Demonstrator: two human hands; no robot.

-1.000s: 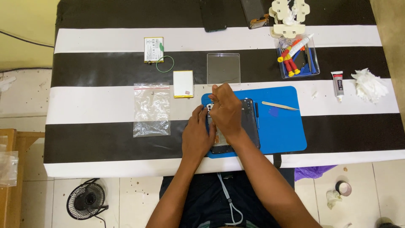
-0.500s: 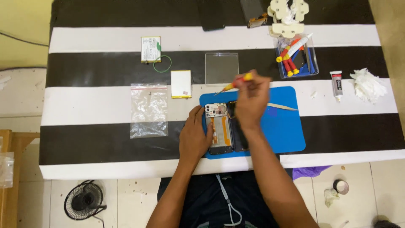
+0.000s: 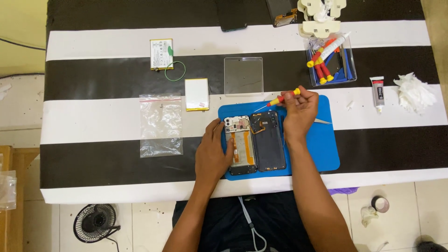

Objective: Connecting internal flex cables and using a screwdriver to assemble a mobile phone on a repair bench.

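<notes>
An opened phone body (image 3: 240,144) with orange parts inside lies on a blue mat (image 3: 322,144), with its dark back cover (image 3: 269,140) beside it on the right. My left hand (image 3: 212,154) rests against the phone body's left edge. My right hand (image 3: 298,112) is raised over the mat's upper part and grips a small red and yellow screwdriver (image 3: 280,99), whose tip points down-left toward the phone.
On the black and white striped table lie a clear plastic bag (image 3: 161,123), a white-yellow battery (image 3: 196,94), a second battery with a green ring (image 3: 162,54), a clear plate (image 3: 243,76), a tool tray (image 3: 331,63), a glue tube (image 3: 377,93), crumpled tissue (image 3: 413,93) and tweezers (image 3: 322,121). A fan (image 3: 94,223) stands on the floor.
My right hand lifted off the phone and picked up the screwdriver, then shifted slightly right. The phone body and back cover now lie uncovered side by side.
</notes>
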